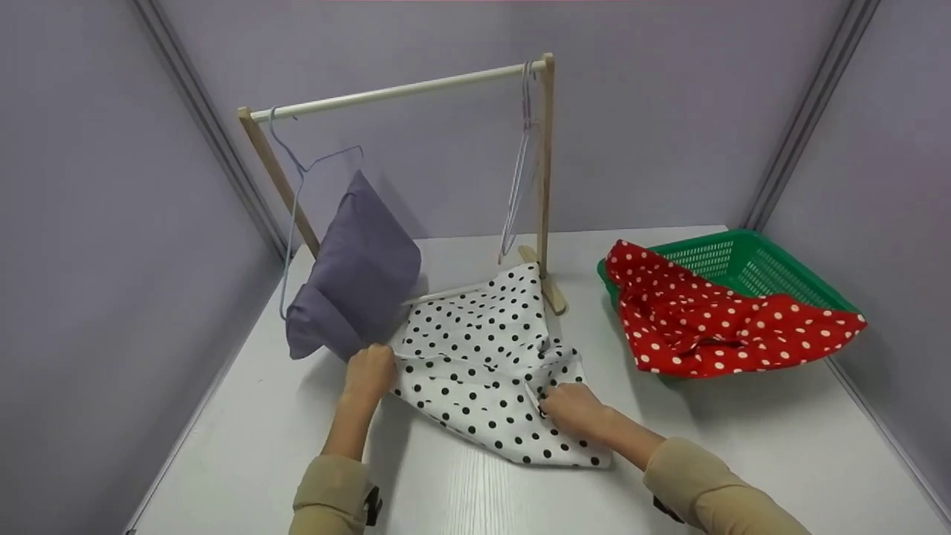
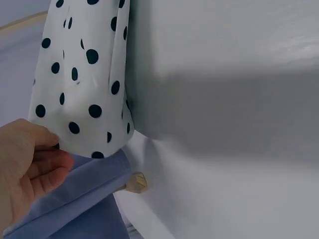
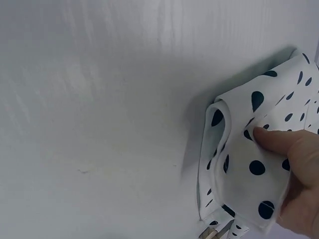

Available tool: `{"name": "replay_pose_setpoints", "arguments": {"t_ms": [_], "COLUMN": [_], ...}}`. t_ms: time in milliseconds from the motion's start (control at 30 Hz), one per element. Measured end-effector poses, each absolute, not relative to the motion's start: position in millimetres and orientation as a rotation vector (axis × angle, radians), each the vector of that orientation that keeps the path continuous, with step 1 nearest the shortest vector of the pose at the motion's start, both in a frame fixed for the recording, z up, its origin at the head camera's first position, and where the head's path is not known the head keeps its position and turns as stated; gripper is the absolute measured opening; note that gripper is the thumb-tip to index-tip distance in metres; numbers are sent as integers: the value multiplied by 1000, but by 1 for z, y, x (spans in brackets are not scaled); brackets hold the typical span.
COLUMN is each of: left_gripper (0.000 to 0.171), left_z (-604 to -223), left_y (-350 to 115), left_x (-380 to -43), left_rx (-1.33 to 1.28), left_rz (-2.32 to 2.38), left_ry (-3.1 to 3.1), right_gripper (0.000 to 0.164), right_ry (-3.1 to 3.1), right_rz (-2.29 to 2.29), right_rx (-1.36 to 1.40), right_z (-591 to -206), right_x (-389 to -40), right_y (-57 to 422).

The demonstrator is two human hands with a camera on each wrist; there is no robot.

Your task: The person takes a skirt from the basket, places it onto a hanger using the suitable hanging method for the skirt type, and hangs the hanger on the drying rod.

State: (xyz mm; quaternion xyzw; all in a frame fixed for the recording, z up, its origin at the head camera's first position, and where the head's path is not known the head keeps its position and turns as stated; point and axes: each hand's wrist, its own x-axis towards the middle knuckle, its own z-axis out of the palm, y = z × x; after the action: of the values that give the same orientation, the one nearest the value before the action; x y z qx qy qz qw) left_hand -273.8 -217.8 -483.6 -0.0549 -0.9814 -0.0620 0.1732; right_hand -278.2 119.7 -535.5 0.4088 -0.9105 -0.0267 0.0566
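A white cloth with black polka dots [image 1: 475,371] spreads over the white table below the rack, wrinkled and partly lifted. My left hand [image 1: 371,369] pinches its left edge; the left wrist view shows thumb and fingers on a corner of the dotted cloth [image 2: 82,84]. At the right side my right hand [image 1: 570,407] grips a fold, and in the right wrist view the thumb presses on the layered cloth [image 3: 256,167]. Just behind my left hand hangs a purple-grey cloth [image 1: 364,260] on a light blue hanger [image 1: 295,178].
A wooden rack [image 1: 401,91] with a pale crossbar stands behind the cloth. Thin hangers [image 1: 518,178] hang at its right end. To the right, a green basket [image 1: 806,275] has a red cloth with white dots [image 1: 691,319] draped over its front rim. Grey walls enclose the table.
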Motion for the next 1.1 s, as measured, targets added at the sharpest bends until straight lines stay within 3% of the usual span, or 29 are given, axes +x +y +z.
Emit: {"name": "replay_pose_setpoints", "arguments": {"t_ms": [167, 333, 533, 700, 933, 1100], "left_gripper": [9, 5, 7, 22, 44, 52], "left_z": [-486, -499, -506, -519, -533, -529], "left_y": [-204, -191, -144, -113, -111, -110], "left_x": [-278, -276, -262, -257, -259, -257], "left_rx": [-46, -66, -385, -628, -555, -665], "left_rz": [-225, -106, -197, -114, 4, 27], "left_ry": [-2760, -2695, -2882, -3003, -3053, -3014], "right_gripper": [27, 14, 13, 19, 11, 9], "right_ry": [-2575, -2540, -2579, -2612, -2678, -2726], "right_rz": [42, 197, 199, 118, 189, 341], "right_rx": [1173, 998, 952, 929, 898, 965], "right_z": [-530, -519, -523, -529, -528, -526], "right_x": [-288, -297, -303, -310, -316, -315], "right_y": [123, 124, 123, 121, 122, 122]}}
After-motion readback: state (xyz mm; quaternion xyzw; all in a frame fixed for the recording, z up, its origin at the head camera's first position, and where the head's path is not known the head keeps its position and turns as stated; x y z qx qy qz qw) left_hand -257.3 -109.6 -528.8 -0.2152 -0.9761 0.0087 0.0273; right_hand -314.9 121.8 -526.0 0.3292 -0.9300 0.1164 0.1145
